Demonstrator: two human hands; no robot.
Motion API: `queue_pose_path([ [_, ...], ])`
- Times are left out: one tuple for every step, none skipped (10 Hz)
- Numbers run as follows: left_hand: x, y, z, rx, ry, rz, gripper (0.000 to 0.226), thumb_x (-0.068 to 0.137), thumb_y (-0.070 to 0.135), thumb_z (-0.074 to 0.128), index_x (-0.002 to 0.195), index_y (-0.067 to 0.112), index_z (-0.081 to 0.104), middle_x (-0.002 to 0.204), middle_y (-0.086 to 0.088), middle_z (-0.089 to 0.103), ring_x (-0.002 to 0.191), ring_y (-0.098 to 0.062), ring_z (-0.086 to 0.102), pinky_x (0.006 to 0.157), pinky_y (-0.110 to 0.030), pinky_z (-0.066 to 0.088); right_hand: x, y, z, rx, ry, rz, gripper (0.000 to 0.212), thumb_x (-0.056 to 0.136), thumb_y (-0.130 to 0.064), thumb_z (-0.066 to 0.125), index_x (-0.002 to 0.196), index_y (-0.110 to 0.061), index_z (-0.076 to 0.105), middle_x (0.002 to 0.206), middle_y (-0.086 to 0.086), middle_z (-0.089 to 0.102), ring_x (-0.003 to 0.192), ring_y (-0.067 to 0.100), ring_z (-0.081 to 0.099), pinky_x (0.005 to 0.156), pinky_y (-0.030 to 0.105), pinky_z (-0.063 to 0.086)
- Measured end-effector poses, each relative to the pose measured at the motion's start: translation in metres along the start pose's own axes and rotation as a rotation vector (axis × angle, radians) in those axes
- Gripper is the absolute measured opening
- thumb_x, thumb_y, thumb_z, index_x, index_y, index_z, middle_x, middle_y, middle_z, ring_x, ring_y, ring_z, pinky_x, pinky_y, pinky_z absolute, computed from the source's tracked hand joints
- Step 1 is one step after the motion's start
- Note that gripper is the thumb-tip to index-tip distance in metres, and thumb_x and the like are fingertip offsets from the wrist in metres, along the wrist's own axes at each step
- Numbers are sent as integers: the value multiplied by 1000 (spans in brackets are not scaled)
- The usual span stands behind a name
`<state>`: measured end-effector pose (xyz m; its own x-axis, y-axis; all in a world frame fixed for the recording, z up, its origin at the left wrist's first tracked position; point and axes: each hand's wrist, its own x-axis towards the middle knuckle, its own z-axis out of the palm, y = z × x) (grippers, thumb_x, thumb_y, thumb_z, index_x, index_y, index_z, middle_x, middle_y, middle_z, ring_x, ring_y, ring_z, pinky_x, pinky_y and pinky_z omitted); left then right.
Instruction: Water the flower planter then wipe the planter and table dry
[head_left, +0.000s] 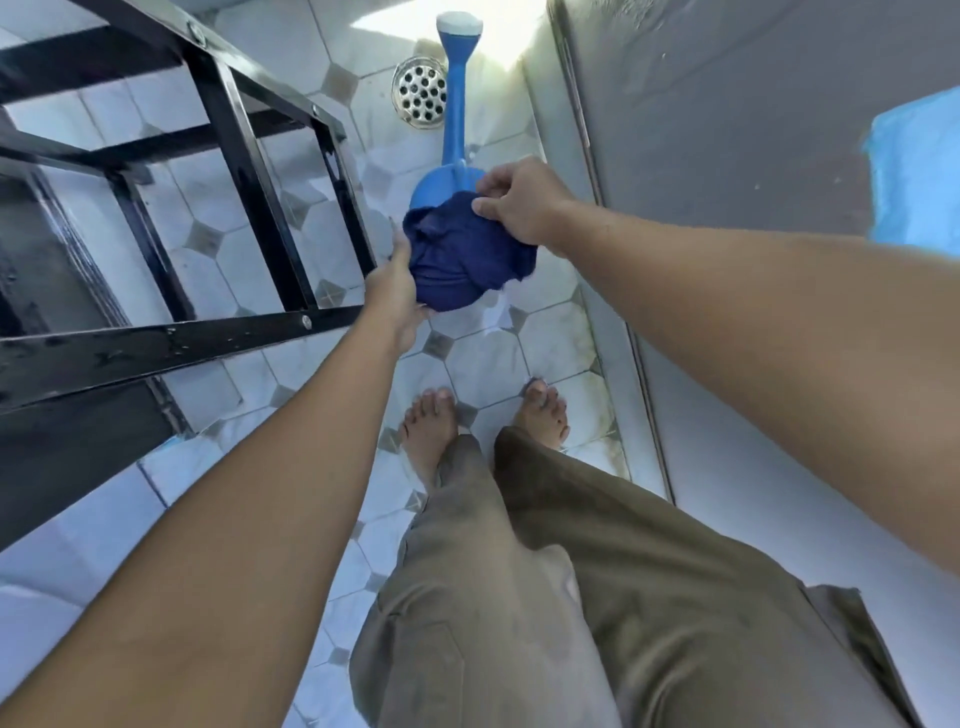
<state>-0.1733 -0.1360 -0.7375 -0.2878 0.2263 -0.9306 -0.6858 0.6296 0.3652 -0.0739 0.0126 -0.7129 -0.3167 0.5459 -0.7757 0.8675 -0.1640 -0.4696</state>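
Both hands are on the dark blue cloth (465, 254), bunched up and held out over the tiled floor (483, 358). By my reading, the watering part looks finished: the blue watering can (451, 130) is down on the floor, its spout pointing away towards the round metal drain (420, 92), and nobody is holding it. So we seem to be in the wiping half of the job, or in a pause within it (the cloth gathered between two hands over a floor drain suggests wringing or regrouping, though I can't say for sure).

What is left? Hard to call. The flower planter itself is nowhere in view, so whether it is dry cannot be judged. The black metal table frame (244, 156) sits to the left, and its near bar shows small glints and flecks that could be water drops; if so, there is wiping yet to do.

Now the hands. The left hand (397, 293) cups the cloth from the left and beneath, fingers wrapped round the bundle's underside. The right hand (519, 202) comes in from above, thumb and fingers pinched closed on the cloth's upper edge. Both are clamped on fabric, neither touching the can, which lies partly hidden beneath the cloth. Bare feet (431, 431) planted below.
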Motion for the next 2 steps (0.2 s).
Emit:
queue_pose_path([
  [7,-7,3,242,-23,-18,61,91,61,42,130,16,55,126,-4,64,104,-22,64,82,-38,57,-6,6,3,-147,-28,-7,43,100,-29,58,139,-13,55,140,9,58,127,25,55,106,32,42],
  [-8,2,9,401,79,61,72,86,64,38,138,14,48,137,-8,57,117,-28,57,101,-45,47,-21,8,2,-119,19,-48,51,104,-28,49,152,-16,39,152,8,46,137,26,45,109,29,35],
])
